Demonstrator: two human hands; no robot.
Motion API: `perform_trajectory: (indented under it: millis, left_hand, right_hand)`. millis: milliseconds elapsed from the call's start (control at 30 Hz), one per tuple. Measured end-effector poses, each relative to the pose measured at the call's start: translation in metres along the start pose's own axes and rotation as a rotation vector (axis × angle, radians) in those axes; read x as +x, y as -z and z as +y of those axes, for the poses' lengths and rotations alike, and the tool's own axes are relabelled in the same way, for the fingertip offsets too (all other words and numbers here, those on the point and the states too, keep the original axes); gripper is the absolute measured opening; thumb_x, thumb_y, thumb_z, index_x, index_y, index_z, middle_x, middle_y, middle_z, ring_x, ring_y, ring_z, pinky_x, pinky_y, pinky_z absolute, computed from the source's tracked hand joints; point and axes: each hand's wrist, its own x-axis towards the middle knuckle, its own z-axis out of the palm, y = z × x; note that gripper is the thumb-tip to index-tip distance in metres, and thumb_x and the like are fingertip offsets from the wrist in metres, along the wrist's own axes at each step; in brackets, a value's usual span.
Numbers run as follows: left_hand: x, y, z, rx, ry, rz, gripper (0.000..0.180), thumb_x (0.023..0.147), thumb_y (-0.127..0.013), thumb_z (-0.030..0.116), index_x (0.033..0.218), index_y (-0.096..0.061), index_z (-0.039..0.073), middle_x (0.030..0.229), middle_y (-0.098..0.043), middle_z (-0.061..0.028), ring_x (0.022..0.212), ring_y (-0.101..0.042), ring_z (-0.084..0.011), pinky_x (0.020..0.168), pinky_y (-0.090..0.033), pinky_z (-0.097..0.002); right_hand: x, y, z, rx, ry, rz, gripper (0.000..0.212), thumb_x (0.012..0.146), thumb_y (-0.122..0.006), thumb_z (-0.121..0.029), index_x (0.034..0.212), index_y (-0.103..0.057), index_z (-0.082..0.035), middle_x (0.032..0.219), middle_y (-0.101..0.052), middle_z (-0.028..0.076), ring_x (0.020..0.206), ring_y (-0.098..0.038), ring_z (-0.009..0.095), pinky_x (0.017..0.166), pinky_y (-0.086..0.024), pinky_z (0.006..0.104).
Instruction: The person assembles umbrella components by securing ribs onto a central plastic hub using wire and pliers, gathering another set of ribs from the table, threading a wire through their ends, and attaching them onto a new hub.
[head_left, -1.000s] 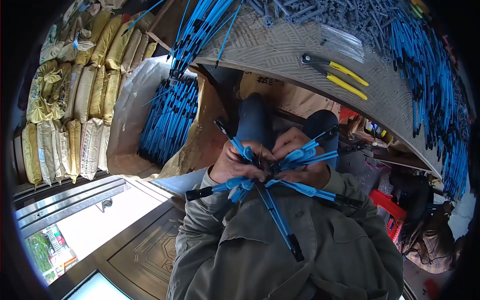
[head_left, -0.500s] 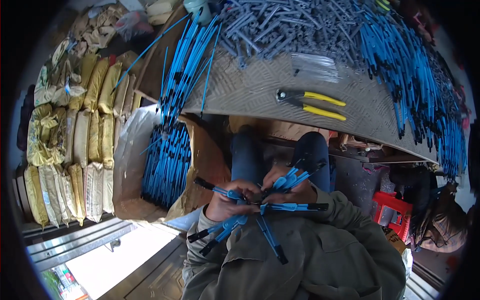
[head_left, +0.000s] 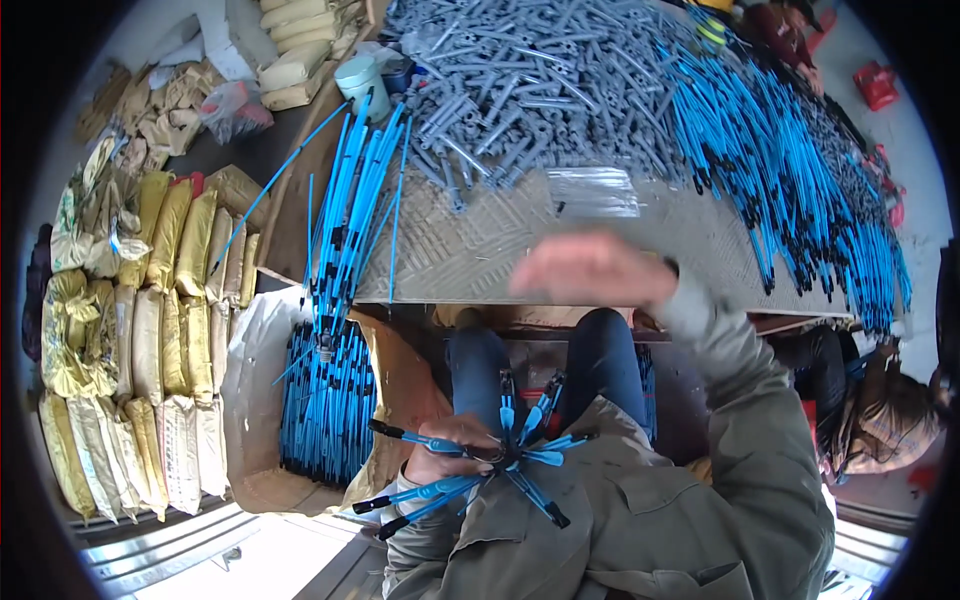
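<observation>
While our bare left hand (head_left: 455, 447) curls its fingers closed on a star-shaped cluster of slim blue plastic rods with black tips (head_left: 510, 458), we do best to keep that grip snug near the hub, since slack would probably let the rods twist. The cluster sits at the near side, against our olive-grey cloth jacket (head_left: 620, 515). Our bare right hand (head_left: 595, 268) hovers at the near edge of the grey, ridge-patterned tabletop (head_left: 460, 250), fingers seemingly straight; blur keeps us from telling whether it holds anything. Any reach toward the hub should pass between rods.
</observation>
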Motion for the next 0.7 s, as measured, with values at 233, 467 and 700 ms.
perform_trajectory:
  millis: [233,467,700]
  left_hand:
    - [-0.001,-0.006,0.008,0.034,0.154,0.079,0.031,0.064,-0.076,0.001,0.094,-0.067,-0.002,0.086,-0.064,-0.0138,0.081,-0.060,-0.0237,0.073,-0.047,-0.0321]
    - [0.008,-0.008,0.005,0.039,-0.036,-0.013,0.032,0.061,-0.078,0.004,0.089,-0.067,-0.006,0.087,-0.063,-0.0176,0.080,-0.061,-0.0249,0.070,-0.049,-0.0311]
    - [0.005,-0.015,0.009,0.012,-0.021,0.002,0.031,0.062,-0.078,0.003,0.092,-0.068,-0.001,0.087,-0.065,-0.0130,0.078,-0.060,-0.0216,0.070,-0.047,-0.0304]
  right_hand:
    - [0.086,0.068,0.029,-1.754,0.165,0.303,0.011,0.073,-0.054,-0.009,0.083,-0.056,-0.007,0.085,-0.049,0.007,0.088,-0.051,0.023,0.071,-0.042,0.0357]
    - [0.088,0.076,0.051,-1.766,0.302,0.385,0.012,0.072,-0.053,-0.008,0.083,-0.056,-0.007,0.085,-0.049,0.007,0.086,-0.052,0.023,0.070,-0.042,0.0355]
    - [0.043,-0.013,-0.012,-0.664,0.376,0.391,0.014,0.080,-0.059,-0.005,0.092,-0.052,-0.002,0.094,-0.055,0.009,0.088,-0.057,0.021,0.073,-0.047,0.0298]
